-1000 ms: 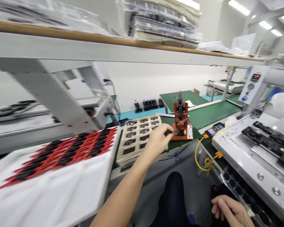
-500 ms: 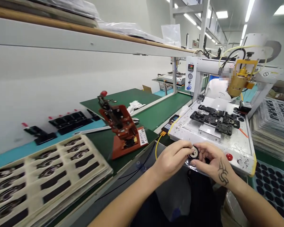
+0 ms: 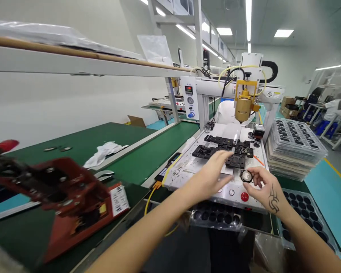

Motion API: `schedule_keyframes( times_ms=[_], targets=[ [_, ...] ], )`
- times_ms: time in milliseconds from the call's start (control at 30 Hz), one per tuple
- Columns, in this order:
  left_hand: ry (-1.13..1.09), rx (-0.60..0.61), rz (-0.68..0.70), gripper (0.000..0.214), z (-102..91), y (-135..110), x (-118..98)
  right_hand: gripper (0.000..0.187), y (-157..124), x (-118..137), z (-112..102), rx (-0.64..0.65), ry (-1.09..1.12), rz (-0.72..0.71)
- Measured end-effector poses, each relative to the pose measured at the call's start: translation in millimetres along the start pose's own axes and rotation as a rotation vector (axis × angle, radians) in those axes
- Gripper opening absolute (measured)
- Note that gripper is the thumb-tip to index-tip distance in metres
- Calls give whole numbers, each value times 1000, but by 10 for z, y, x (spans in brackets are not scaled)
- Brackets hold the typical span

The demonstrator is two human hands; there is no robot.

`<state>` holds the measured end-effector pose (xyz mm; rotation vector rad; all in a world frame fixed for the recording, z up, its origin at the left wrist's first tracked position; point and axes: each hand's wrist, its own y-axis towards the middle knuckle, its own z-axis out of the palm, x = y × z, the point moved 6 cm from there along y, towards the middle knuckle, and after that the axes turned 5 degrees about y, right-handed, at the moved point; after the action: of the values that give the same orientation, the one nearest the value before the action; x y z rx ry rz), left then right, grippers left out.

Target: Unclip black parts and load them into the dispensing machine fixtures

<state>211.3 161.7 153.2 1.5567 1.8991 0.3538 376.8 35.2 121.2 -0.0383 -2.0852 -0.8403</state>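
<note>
Just past a red button (image 3: 244, 196), my right hand (image 3: 263, 187) pinches a small round part (image 3: 246, 176) in its fingertips. Beside it, my left hand (image 3: 213, 174) lies open, fingers loosely spread, with black holders (image 3: 216, 146) just beyond.

I count two hands, a left hand (image 3: 213, 172) and a right hand (image 3: 265, 187). There is one round part (image 3: 246, 176), one red button (image 3: 244, 196), one red press (image 3: 65, 197), one rag (image 3: 104, 151), one tray stack (image 3: 295, 148) and one brass head (image 3: 244, 106).
</note>
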Motion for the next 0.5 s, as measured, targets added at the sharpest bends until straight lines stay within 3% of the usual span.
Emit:
schedule_keyframes(
  times_ms=[67, 233, 367, 500],
  targets=[
    [60, 99, -92, 55, 121, 401, 232, 28, 52, -127, -241, -73, -71, 5],
    [142, 339, -115, 40, 581, 1312, 623, 30, 42, -198, -662, -139, -127, 38],
    [192, 573, -147, 34, 877, 1609, 848, 33, -133, -239, -924, -144, -122, 97],
    [210, 712, -165, 32, 980, 1736, 931, 35, -195, -320, -1086, -138, -120, 145]
  ],
)
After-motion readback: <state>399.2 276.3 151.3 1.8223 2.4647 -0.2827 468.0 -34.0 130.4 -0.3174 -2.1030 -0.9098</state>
